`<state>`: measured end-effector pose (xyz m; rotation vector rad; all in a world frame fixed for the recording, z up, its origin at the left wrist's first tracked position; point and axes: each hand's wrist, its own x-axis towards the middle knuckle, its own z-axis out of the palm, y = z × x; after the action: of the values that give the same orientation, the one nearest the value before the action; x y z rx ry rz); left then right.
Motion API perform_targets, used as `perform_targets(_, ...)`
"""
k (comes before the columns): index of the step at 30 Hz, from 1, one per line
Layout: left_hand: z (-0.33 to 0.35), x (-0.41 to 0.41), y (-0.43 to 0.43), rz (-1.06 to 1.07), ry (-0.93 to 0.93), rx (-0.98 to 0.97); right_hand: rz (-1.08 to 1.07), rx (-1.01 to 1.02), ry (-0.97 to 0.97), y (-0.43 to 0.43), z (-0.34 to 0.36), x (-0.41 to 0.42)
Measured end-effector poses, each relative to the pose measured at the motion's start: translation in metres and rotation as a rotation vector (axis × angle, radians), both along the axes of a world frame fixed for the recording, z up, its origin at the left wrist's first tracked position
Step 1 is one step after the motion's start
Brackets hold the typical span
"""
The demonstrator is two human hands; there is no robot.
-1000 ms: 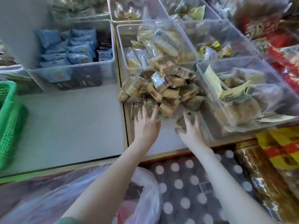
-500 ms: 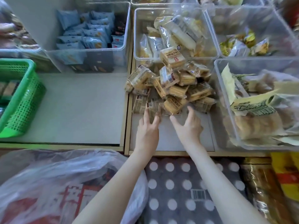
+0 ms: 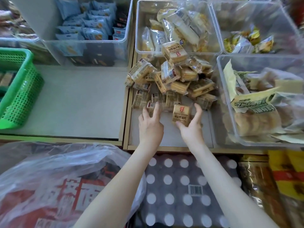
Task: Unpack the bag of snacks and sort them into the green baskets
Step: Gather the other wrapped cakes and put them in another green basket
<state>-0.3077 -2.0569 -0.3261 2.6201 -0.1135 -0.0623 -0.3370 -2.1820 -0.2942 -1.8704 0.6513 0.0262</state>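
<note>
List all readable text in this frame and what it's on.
"海玉烤馍片": snack pack in the right hand.
Same text, upside down: pack on top of the pile.
Green characters on the big bag in the clear bin: blurred.
Large characters on the plastic bag: creased, unreadable.
Barcode on the polka-dot pack: digits too small.

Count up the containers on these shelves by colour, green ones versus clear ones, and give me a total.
Green basket: 1
Clear bins: 4, namely the blue-pack bin, pale-pack bin, yellow-pack bin and bread bin
Total: 5
A blurred rim at the far left edge may be a fifth clear bin. I cannot tell, so it is not counted.
</note>
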Motion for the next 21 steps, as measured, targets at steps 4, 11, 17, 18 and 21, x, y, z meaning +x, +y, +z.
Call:
perform_targets(4,0.012,-0.031,0.001,0.105,0.145,-0.409,0.075,0.06,0.019,-0.003,-0.001,-0.032)
perform_targets(11,0.03,-0.049,0.015,0.295,0.65,-1.058,0.137,0.606,0.034,-0.01,-0.016,-0.056)
perform_targets(17,0.039,-0.059,0.019,0.198,0.793,-1.27,0.209,0.764,0.029,-0.004,-0.012,-0.066)
perform_targets(18,0.04,-0.059,0.02,0.202,0.799,-1.27,0.232,0.743,0.031,-0.003,-0.012,-0.067)
perform_targets(21,0.039,-0.06,0.022,0.198,0.793,-1.19,0.332,0.607,0.063,-0.004,-0.015,-0.064)
